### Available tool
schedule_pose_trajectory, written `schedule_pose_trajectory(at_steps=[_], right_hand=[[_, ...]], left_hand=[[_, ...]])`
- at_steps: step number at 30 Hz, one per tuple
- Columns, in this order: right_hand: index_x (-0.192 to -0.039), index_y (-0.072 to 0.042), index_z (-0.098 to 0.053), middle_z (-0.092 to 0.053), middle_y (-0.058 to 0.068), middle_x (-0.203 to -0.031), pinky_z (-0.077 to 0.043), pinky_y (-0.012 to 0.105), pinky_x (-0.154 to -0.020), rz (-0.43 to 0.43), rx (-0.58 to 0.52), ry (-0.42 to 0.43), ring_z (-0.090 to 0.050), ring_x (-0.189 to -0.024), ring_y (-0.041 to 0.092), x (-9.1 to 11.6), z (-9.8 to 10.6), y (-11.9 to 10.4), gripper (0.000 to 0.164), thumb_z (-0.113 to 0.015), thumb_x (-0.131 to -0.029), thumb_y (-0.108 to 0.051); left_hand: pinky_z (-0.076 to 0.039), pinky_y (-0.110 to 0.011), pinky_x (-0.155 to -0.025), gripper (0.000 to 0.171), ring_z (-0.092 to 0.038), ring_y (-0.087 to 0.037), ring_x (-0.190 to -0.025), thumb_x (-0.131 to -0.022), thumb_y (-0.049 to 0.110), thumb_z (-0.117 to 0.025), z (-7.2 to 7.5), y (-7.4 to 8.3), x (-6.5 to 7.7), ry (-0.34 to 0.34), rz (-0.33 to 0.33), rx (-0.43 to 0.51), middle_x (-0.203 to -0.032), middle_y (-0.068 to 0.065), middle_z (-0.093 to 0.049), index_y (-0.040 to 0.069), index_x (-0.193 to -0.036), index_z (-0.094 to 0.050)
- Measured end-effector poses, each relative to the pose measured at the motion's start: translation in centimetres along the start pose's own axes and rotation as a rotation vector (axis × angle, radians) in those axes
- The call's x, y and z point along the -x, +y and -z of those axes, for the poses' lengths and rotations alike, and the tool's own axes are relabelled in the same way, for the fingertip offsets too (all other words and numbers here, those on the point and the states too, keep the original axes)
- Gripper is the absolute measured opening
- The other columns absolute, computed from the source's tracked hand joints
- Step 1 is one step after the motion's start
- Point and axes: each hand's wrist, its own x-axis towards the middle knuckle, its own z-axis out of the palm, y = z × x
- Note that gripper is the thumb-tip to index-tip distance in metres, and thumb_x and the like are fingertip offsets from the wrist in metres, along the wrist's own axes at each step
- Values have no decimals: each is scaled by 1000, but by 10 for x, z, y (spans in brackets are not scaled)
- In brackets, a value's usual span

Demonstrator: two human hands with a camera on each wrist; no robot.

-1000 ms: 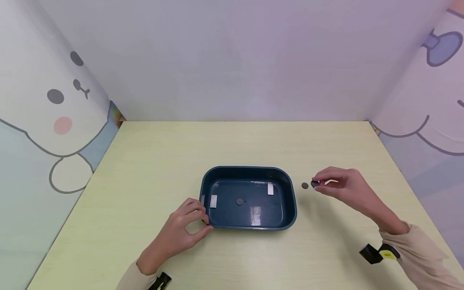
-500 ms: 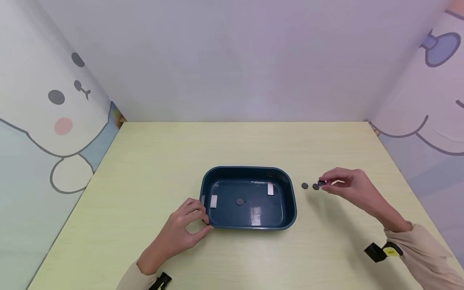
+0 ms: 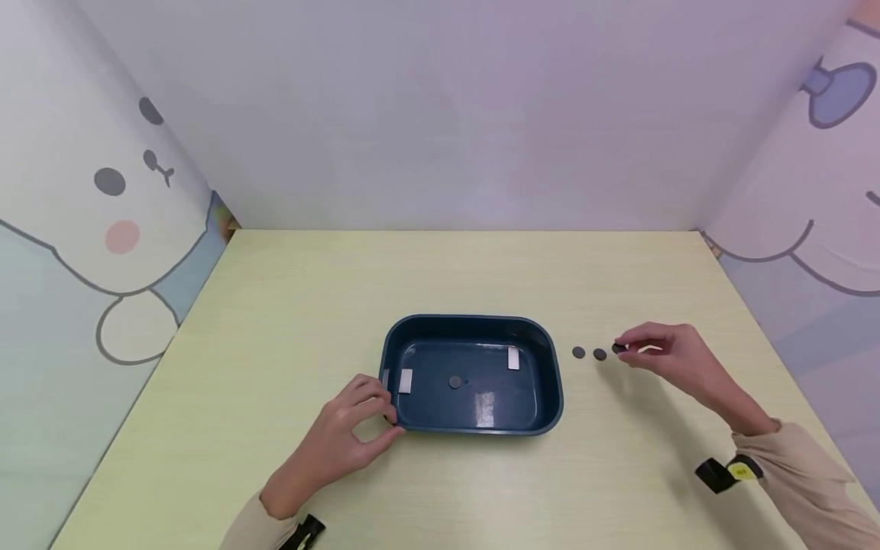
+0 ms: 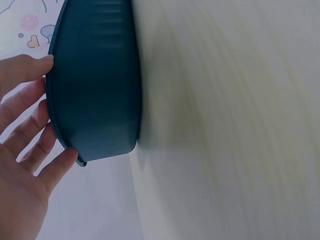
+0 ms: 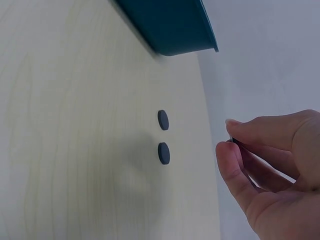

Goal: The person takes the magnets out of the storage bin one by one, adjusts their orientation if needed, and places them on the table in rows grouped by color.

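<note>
A dark blue plastic tub (image 3: 474, 431) stands on the table, and my left hand (image 3: 347, 428) grips its near left corner. In the left wrist view, the fingertips (image 4: 67, 154) lie along the tub's rim. To the right of the tub, my right hand (image 3: 677, 359) pinches a small dark disc (image 3: 619, 348) between thumb and fingers, held over the table. Two similar dark discs lie flat in a row, one disc (image 3: 579, 352) nearer the tub and another disc (image 3: 600, 354) nearer my right hand. In the right wrist view, the pinched disc is mostly hidden by the fingertips.
Inside the tub are two small white rectangles, one rectangle (image 3: 406, 381) on the left and one rectangle (image 3: 513, 358) on the right. Between them is a round dark spot (image 3: 455, 383). A pale wall (image 3: 454, 114) rises behind the wooden table (image 3: 309, 290), with printed panels either side.
My right hand has set a second disc on the table beside the first and moved a little right, still pinching another disc. My left hand and the tub have stayed put.
</note>
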Motion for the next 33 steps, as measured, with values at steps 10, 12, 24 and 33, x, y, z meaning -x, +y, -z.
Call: schedule_pose_trajectory(at_steps=[10,12,24,33], right_hand=[[-100,-2,-69,-67,9,-93,-52,22,-64,-42,10,3,-63,-78,7,-3,0,13,23,-75,-81,-14],[-101,-2,-69,-68,7,-92,-52,22,-63,-57,12,0,-64,-78,6,-3,0,16,24,-75,-81,-15],[-101,0,-70,-68,8,-92,-50,20,-61,-106,59,3,-64,-77,3,-5,2,31,25,-76,-80,-15],[-97,0,-71,-68,11,-89,-49,18,-61,-85,130,14,-61,-76,1,-6,2,39,23,-76,-79,-13]], left_hand=[[-41,-16,-85,15,-51,-12,-94,-76,22,-79,0,-1,0,3,3,4,-89,10,-58,21,-77,-64],[-41,-16,-85,15,-51,-12,-94,-76,21,-79,0,0,1,3,5,4,-89,10,-58,21,-77,-64],[-42,-16,-84,15,-51,-11,-94,-77,22,-78,0,2,0,-9,6,-1,-89,10,-57,22,-77,-63],[-43,-16,-82,14,-50,-11,-94,-77,23,-78,0,2,-1,-18,14,-6,-89,10,-57,22,-78,-64]])
